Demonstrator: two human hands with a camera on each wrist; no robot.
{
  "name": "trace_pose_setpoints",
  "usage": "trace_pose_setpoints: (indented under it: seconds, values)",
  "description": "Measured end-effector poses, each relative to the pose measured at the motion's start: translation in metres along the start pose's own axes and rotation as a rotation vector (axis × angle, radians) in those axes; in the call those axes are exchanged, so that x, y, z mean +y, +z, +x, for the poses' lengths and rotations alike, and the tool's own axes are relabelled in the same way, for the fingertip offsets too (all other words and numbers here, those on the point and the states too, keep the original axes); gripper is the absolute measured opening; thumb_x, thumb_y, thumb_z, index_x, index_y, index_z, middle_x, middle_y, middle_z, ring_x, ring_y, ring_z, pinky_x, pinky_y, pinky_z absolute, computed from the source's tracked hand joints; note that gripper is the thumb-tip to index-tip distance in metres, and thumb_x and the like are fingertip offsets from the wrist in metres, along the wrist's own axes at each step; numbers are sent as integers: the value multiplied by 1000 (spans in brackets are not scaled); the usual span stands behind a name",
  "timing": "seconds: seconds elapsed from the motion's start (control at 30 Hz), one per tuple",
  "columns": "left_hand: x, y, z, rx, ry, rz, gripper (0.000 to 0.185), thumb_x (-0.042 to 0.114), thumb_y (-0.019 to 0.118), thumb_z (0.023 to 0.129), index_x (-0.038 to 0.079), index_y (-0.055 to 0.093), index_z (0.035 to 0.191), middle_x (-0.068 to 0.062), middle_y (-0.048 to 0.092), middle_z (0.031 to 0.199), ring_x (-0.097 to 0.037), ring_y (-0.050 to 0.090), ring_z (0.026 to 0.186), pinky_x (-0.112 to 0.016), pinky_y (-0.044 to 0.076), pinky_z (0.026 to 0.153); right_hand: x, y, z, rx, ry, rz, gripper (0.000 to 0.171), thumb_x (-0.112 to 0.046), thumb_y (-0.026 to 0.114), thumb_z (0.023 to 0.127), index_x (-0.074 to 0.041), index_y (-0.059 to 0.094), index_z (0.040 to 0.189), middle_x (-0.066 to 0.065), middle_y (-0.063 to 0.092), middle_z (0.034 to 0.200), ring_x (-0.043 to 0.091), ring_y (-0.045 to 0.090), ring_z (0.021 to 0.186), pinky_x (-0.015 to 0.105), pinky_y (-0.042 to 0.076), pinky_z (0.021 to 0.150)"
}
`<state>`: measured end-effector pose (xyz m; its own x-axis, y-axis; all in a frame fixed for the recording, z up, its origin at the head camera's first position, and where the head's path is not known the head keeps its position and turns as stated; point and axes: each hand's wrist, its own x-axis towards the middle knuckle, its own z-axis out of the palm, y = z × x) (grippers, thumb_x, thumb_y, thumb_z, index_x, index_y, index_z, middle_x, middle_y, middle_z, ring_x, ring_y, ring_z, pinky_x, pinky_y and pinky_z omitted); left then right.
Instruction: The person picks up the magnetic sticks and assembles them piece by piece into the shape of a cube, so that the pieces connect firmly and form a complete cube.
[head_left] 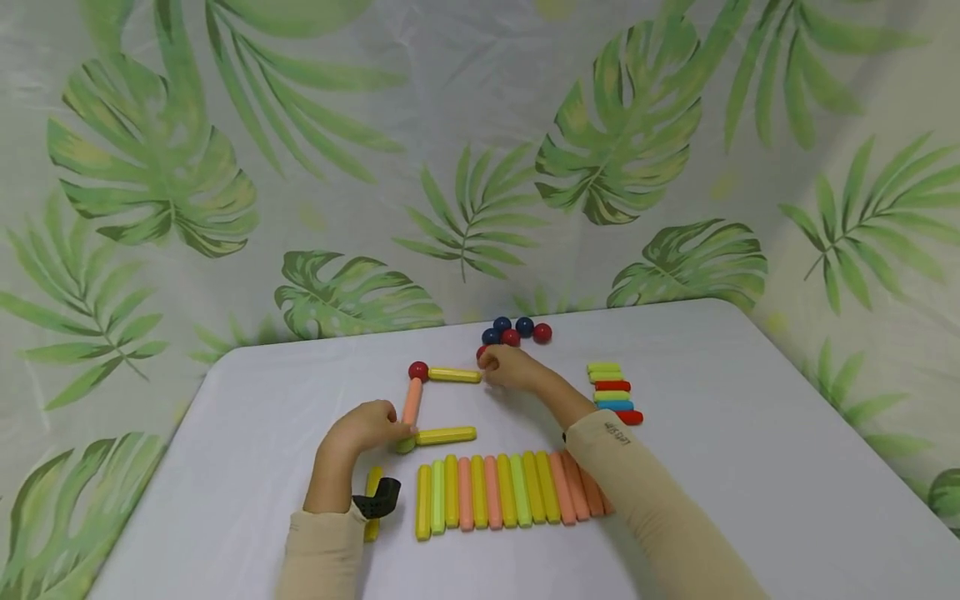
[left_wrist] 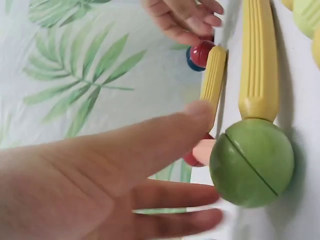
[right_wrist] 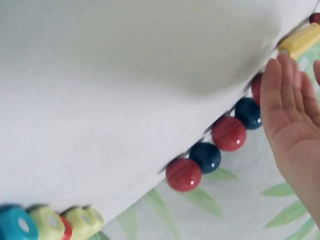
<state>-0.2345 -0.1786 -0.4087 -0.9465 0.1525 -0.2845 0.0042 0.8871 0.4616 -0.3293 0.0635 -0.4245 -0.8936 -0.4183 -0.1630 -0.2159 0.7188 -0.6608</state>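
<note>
i steady the green ball (head_left: 406, 446) at the frame's near-left corner with my left hand (head_left: 367, 427), fingers relaxed, apart from my right hand (head_left: 510, 367), which pinches a red ball (head_left: 482, 353) against the far yellow stick (head_left: 454, 375); best seated squarely.

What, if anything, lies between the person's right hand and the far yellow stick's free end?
Nothing visible does. The right hand is already at the end of the far yellow stick, with a red ball at its fingertips.
</note>
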Motion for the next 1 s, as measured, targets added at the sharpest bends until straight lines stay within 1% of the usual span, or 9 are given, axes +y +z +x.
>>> trace_pose_setpoints:
  seconds: [0.07,0.1,0.2,0.3,0.37,0.5,0.63,0.87,1.0]
  values:
    - [6,-2,9,86,45,49,39,31,64,82,0,58,104,-11,54,94,-26,50,83,-41,44,70,2,-4,0,40,-52,-14,19,-5,62,83,-3,54,100,8,54,91,20,51,78,26,46,68]
    - [9,-3,16,141,91,65,39,29,64,82,0,57,107,-13,53,99,-28,49,88,-43,43,73,3,-5,0,59,-80,-34,20,-4,63,82,-4,53,100,9,52,92,21,50,79,27,45,70]
    - [14,1,43,281,264,110,37,24,64,83,3,56,112,-15,50,109,-33,45,101,-46,39,84,6,-8,2,78,-158,-117,34,-3,64,82,-5,52,113,15,48,109,26,50,94,33,44,82]
    - [12,9,69,326,398,159,37,21,66,83,7,57,115,-12,50,118,-33,41,113,-47,34,92,9,-7,4,39,-182,-211,48,-3,63,83,-7,47,128,19,38,128,30,43,112,39,37,94]
    - [10,14,80,308,432,194,38,20,67,82,9,57,117,-10,51,120,-31,41,115,-47,34,93,11,-5,6,18,-160,-250,51,-4,62,84,-9,44,132,20,35,133,30,39,117,41,33,97]
    - [8,21,93,280,425,171,33,13,69,80,7,61,111,-10,59,109,-30,50,104,-43,41,86,13,-3,9,31,-52,-234,48,-7,62,84,-12,47,129,14,48,122,25,48,105,38,38,93]
    - [6,24,97,313,413,108,25,9,70,78,5,65,103,-9,62,95,-26,55,90,-35,46,77,14,-3,8,55,28,-168,37,-13,64,84,-10,53,119,8,58,102,21,51,88,34,44,83]
    - [2,27,99,359,379,23,23,11,66,82,4,64,103,-9,62,99,-23,56,88,-34,45,77,16,-4,6,64,89,-10,30,-17,66,83,-12,55,110,7,57,93,20,53,77,26,47,68]
    - [2,29,100,351,359,22,22,12,66,82,5,64,103,-9,61,97,-21,55,85,-33,45,74,17,-2,8,63,97,13,31,-17,67,82,-12,55,110,7,57,89,19,53,74,25,47,64]
